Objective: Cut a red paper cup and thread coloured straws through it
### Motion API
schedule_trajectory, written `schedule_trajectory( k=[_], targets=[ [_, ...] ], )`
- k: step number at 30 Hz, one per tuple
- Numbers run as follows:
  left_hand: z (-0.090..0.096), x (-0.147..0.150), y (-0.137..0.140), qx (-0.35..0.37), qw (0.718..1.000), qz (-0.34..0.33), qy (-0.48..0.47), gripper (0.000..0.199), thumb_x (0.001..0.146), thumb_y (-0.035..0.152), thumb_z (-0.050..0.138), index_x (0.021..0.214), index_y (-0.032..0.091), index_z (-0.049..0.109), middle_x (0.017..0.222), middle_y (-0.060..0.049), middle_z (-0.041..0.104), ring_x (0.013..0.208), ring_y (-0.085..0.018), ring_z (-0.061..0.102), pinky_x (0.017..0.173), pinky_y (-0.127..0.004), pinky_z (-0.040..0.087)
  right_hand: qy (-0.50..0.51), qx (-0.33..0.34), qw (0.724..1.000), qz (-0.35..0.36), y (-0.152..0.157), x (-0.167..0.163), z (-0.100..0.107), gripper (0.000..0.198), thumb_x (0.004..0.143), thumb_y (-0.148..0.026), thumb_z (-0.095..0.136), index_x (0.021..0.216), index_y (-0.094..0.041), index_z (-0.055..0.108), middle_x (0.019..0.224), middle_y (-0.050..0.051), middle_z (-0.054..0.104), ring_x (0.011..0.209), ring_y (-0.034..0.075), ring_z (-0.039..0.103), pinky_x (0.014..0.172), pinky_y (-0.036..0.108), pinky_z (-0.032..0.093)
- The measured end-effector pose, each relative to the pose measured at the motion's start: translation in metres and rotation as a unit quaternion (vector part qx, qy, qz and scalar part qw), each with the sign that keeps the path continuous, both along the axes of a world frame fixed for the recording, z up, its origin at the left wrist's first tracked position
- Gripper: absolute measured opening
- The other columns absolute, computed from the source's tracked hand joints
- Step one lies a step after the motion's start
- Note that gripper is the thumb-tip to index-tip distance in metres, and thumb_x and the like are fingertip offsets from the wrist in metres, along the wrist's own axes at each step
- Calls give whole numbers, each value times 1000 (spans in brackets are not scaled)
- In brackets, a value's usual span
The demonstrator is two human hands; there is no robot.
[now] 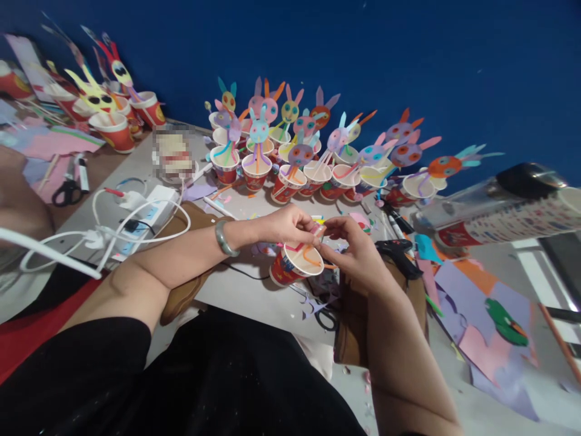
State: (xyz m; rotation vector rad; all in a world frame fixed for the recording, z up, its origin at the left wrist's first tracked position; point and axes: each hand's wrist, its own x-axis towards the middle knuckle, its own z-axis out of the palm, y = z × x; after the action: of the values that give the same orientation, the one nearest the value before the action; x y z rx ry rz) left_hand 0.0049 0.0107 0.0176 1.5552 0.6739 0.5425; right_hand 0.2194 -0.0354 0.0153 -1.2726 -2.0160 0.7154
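A red and white paper cup [295,266] stands tilted in front of me, with orange and red pipe cleaners [311,257] bent at its open top. Just over the rim, my left hand [288,225] is closed in a pinch on a small pinkish piece [318,229], its exact kind blurred. My right hand [356,251] meets it from the other side, fingertips pinched on the same piece. An orange pipe cleaner end passes below the right fingers. The fingers hide part of the piece and where it joins the pipe cleaners.
Several finished cups with paper rabbit heads [259,126] line the blue wall. A power strip [149,218] with white cables lies left. To the right are a black glue gun [402,254], stacked cups [512,221], and paper scraps [481,309]. Scissors [327,319] lie near the cup.
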Motion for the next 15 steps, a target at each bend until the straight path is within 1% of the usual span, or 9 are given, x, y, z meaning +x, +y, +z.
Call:
schedule_trajectory(
  k=[3,4,6,8,10,13,15],
  targets=[
    [2,-1,2,10,1000,26,-1,38,70,39,80,60,13,54,57,5,45,56,-5,39,54,-20,27,-31,50,996,-69,0,2,-1,35,78,-48,79,90,-23,57,88,5,64,82,22,62,74,37,50],
    [3,-1,2,12,1000,28,-3,38,71,38,80,60,12,54,57,6,45,56,-4,39,54,-20,27,-43,53,995,-77,0,2,-1,33,78,-48,78,85,-23,58,84,4,64,79,21,60,72,36,49],
    [6,-1,2,7,1000,27,-11,38,72,38,80,60,12,54,56,5,46,56,-5,40,54,-20,28,-54,30,996,-67,-1,2,-1,28,83,-47,74,79,-22,62,77,4,63,71,19,57,67,34,45],
    [8,-2,1,-10,999,24,-29,37,72,38,80,62,12,56,58,5,49,56,-5,43,54,-20,31,-48,-4,997,-54,-1,1,-1,26,85,-46,71,79,-22,66,75,4,64,65,17,53,62,33,42],
    [10,-1,0,-40,998,22,-49,37,70,38,82,64,12,57,60,4,52,57,-6,46,55,-20,34,-23,-28,998,-59,-1,-2,-2,26,85,-47,71,82,-21,67,72,2,63,60,15,50,57,31,40],
    [12,-1,-1,-80,994,11,-69,38,65,37,86,66,11,58,62,4,55,58,-6,48,55,-20,36,36,-38,994,-92,0,-7,-2,31,80,-47,76,83,-22,58,67,-2,57,54,12,46,51,27,37],
    [12,0,-1,-96,993,3,-72,39,62,37,89,67,11,60,63,3,57,59,-6,50,55,-19,36,72,-34,991,-110,0,-9,-2,37,77,-47,80,88,-23,53,72,-3,57,53,10,45,49,26,37]
  ],
)
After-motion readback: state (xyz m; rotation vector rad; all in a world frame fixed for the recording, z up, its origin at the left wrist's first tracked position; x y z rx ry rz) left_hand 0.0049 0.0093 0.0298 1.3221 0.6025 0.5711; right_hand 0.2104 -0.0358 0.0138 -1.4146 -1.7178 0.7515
